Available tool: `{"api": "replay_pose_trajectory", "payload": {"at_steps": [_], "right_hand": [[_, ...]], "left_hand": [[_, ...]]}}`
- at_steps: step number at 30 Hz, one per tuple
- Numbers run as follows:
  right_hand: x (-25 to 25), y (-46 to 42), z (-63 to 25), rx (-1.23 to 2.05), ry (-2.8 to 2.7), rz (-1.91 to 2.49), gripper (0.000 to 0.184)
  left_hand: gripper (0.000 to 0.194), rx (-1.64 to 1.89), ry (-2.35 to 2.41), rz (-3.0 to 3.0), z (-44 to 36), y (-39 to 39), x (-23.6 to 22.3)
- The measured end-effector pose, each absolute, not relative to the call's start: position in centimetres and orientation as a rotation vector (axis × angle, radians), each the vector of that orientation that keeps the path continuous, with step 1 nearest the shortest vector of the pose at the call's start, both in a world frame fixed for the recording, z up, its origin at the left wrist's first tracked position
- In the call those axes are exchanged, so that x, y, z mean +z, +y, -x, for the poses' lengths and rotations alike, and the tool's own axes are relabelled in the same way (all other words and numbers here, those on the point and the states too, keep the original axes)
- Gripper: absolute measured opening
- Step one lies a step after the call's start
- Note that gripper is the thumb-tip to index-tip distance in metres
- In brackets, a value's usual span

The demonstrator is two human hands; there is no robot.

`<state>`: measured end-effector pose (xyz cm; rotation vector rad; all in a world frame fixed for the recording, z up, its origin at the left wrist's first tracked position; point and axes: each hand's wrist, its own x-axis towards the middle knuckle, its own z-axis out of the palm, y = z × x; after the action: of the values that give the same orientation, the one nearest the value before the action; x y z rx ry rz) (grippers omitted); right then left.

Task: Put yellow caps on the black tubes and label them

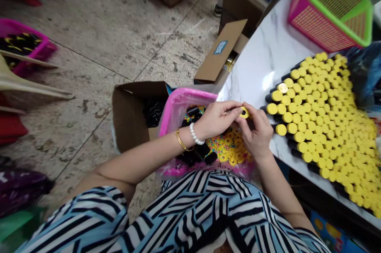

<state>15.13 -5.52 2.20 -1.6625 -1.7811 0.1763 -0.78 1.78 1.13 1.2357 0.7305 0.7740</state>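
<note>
Marble tbl (253, 58), speckled tile floor (89, 35) beyond: yellow ring (244, 112) pinched betw both hands.
L hand (216, 120) & R hand (255, 130) press fingertips together on smooth ring, above pink-lined tub (175, 110) of loose yellow rings (229, 146); black tubes w/ flat yellow ends (321, 126) packed honeycomb-style on tbl nearby.

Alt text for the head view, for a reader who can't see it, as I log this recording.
A left hand wearing a pearl bracelet and a right hand hold a small yellow ring above a pink bin of colourful rings. Packed rows of yellow-capped black tubes lie on a marble table alongside.
</note>
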Motion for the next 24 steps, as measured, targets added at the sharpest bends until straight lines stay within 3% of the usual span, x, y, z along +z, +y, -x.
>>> {"api": "replay_pose_trajectory", "payload": {"at_steps": [3,8,12,18,24], "right_hand": [[2.6,-6.0,-15.0,0.523,-1.437,1.632,0.06],[3.2,-6.1,-14.8,0.977,-0.986,1.557,0.037],[3.6,-5.3,-14.9,1.052,-0.962,1.561,0.033],[3.6,-4.5,-14.8,1.069,-0.933,1.505,0.029],[2.9,-4.8,-14.9,1.025,-0.88,1.412,0.028]], "left_hand": [[0.037,0.721,0.662,-1.055,0.6,1.6,1.0],[0.047,0.69,0.629,-0.939,0.3,0.8,1.5],[0.049,0.667,0.604,-0.9,0.0,0.8,1.8],[0.036,0.729,0.803,-1.054,-0.7,0.7,1.6],[0.041,0.761,0.686,-1.115,-0.5,0.0,0.2]]}}
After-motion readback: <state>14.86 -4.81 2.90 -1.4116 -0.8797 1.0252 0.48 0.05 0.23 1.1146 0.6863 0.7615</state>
